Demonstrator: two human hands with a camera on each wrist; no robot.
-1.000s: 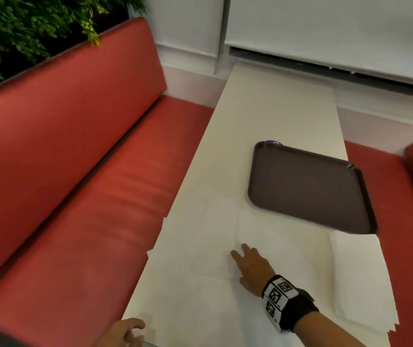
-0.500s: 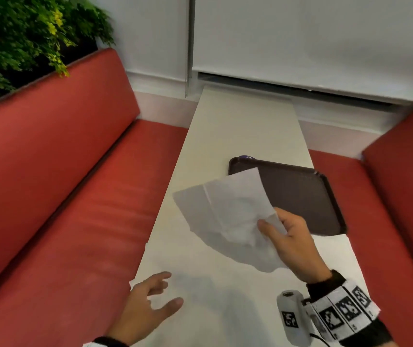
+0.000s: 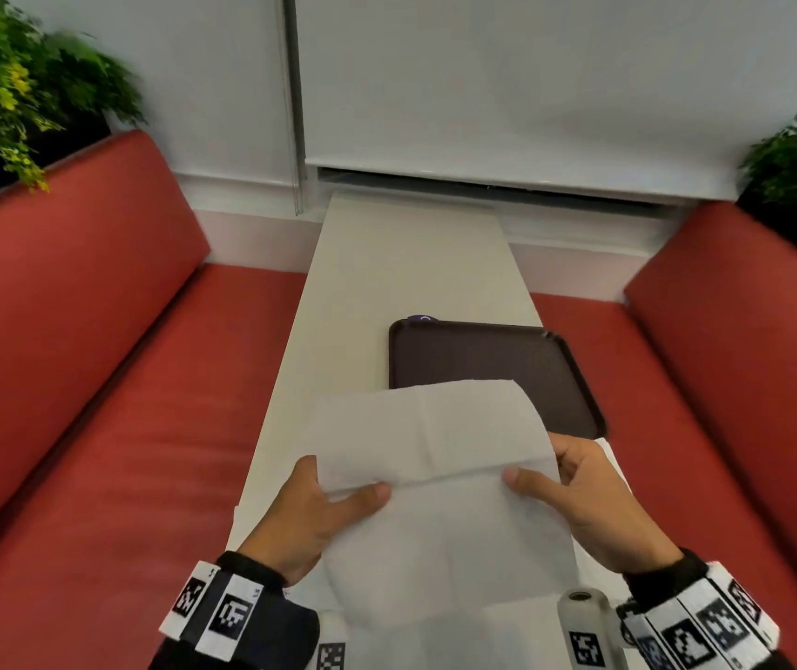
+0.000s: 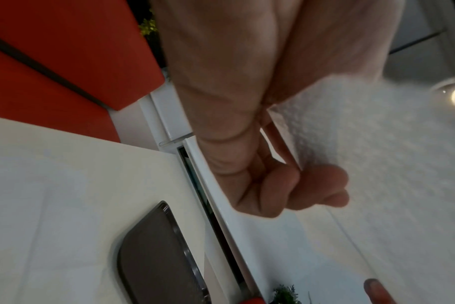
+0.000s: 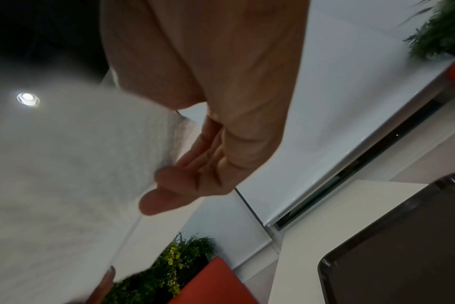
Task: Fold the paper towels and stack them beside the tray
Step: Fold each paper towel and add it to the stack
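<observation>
A white paper towel (image 3: 440, 481) hangs in the air above the near end of the table, its top part bent over along a crease. My left hand (image 3: 343, 490) pinches its left edge, thumb on the near face. My right hand (image 3: 541, 471) pinches the right edge the same way. In the left wrist view the curled fingers (image 4: 294, 185) grip the paper towel (image 4: 377, 144). The right wrist view shows fingers (image 5: 174, 191) behind the paper towel (image 5: 65, 164). The dark brown tray (image 3: 493, 365) lies empty beyond it, also seen as the tray (image 4: 156, 257) and the tray (image 5: 403, 246).
The narrow white table (image 3: 411, 263) runs away from me between two red benches (image 3: 96, 379). More white towels (image 3: 242, 519) lie flat on its near end, mostly hidden. A white corner (image 3: 609, 449) shows right of the tray. Plants (image 3: 9, 89) stand behind the benches.
My right hand lifted one towel off the table. The left hand came up and took its left edge, so both hands now hold it. My view tilted upward.
</observation>
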